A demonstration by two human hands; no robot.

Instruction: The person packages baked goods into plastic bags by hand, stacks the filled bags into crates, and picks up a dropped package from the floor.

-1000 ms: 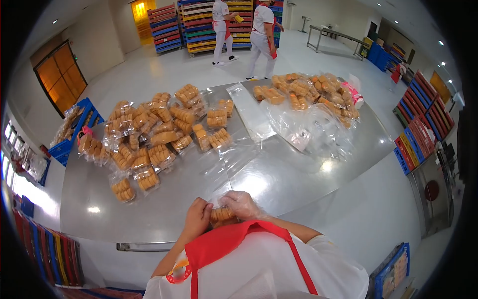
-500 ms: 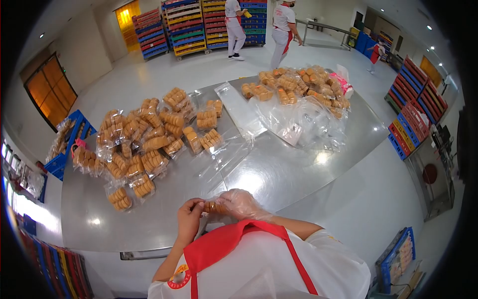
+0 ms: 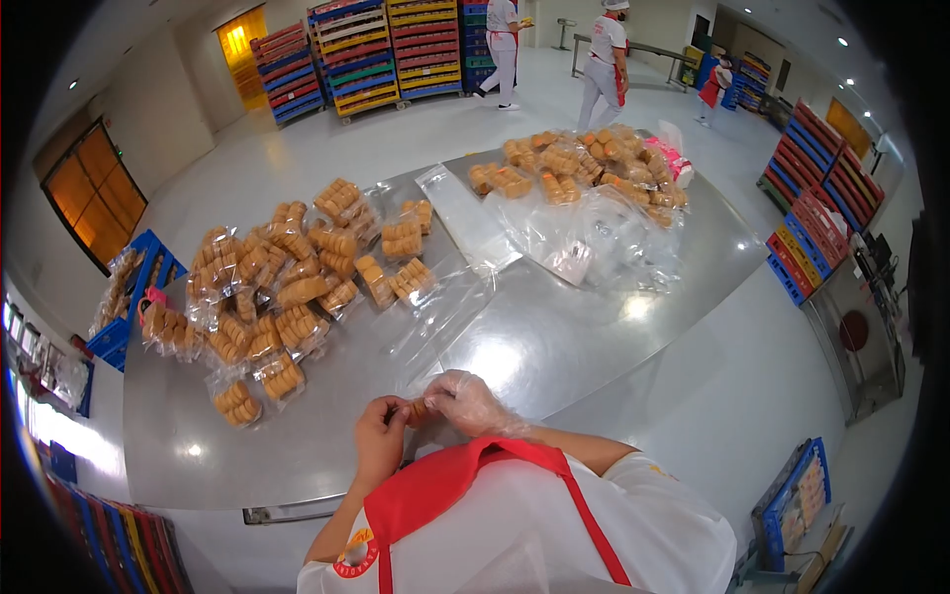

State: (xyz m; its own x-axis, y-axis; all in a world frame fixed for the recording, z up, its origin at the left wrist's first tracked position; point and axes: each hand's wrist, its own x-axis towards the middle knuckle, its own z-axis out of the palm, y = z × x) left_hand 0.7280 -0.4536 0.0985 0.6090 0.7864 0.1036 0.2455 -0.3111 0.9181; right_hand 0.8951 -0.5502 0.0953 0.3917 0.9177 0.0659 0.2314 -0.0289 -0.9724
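Note:
Close to my body, a small clear pack of round brown biscuits (image 3: 420, 412) is held between both hands at the near edge of the steel table (image 3: 386, 366). My bare left hand (image 3: 380, 434) pinches its left end with thumb and fingers. Over its right end closes my right hand (image 3: 465, 403), which wears a clear plastic glove. The hands cover most of the pack. Further off to the left lies a heap of biscuit packs (image 3: 300, 290) in clear wrap.
A second heap of packs (image 3: 559, 188) lies at the far right, by loose clear bags (image 3: 633, 247). Flat plastic sheets (image 3: 465, 218) stretch across the middle. A blue crate (image 3: 148, 287) stands left of the table. Stacked crates (image 3: 426, 49) and several people (image 3: 602, 64) are beyond.
My fingers have shifted on the biscuit pack, and less of it shows between the hands. The people in the background have walked on. My view has turned slightly.

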